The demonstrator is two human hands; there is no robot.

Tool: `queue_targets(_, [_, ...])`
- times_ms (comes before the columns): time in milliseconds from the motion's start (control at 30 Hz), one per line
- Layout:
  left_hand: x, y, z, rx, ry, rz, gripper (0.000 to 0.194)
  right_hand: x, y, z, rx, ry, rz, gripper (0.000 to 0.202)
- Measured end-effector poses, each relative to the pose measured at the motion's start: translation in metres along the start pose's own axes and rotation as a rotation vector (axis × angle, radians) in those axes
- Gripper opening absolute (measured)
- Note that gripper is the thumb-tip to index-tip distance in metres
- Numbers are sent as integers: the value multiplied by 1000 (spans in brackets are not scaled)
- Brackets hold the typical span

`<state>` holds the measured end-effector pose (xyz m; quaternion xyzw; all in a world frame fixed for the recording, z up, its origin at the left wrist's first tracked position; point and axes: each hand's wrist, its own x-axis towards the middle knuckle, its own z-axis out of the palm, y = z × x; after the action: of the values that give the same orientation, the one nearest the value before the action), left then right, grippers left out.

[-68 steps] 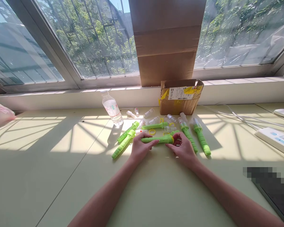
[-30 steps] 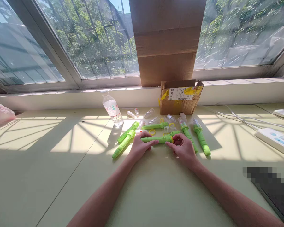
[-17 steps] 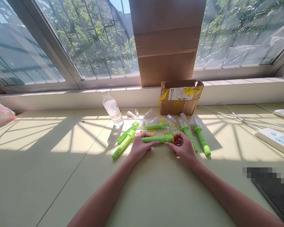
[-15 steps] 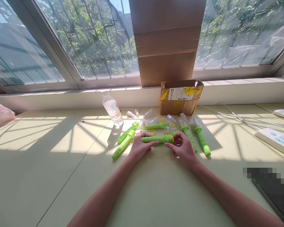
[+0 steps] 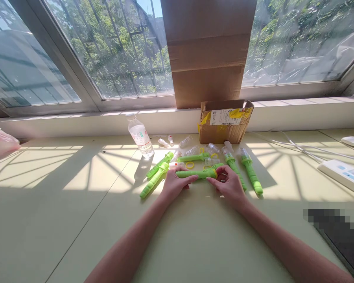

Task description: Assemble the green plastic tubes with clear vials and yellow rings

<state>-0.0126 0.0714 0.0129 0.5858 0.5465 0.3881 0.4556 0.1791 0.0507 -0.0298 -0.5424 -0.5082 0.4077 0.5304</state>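
Observation:
Between my hands lies a green ridged plastic tube (image 5: 201,174), held crosswise above the table. My left hand (image 5: 177,182) is closed round its left end. The fingers of my right hand (image 5: 228,184) pinch its right end, where a yellow ring (image 5: 215,173) sits. To the left, two green tubes (image 5: 155,180) rest side by side; another green tube (image 5: 194,157) lies behind the held one. On the right are two green tubes with clear caps (image 5: 251,173). Loose clear caps (image 5: 191,150) and a yellow ring (image 5: 190,165) are scattered behind my hands.
A water bottle (image 5: 141,135) stands behind on the left. An open cardboard box (image 5: 225,129) is by the window ledge. At the right are a white power strip (image 5: 342,175) with cables and a dark, pixelated object (image 5: 336,236). A pink plastic bag (image 5: 1,143) lies far left.

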Motion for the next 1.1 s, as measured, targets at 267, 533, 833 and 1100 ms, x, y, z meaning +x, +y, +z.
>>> queue_targets(267, [0,2,0,-30,-19,3,34,-1,1,1,-8,1,-14,43])
queue_targets(533, [1,1,1,-63,-11,-1,35,-2,-1,1,-26,23,-9,43])
queue_targets(833, [0,2,0,-116,-29,10,33,-4,-6,2,-27,46,-17,46])
queue_targets(1100, [0,3,1,-151,-27,-29,34,-6,-4,3,-97,75,-83,36])
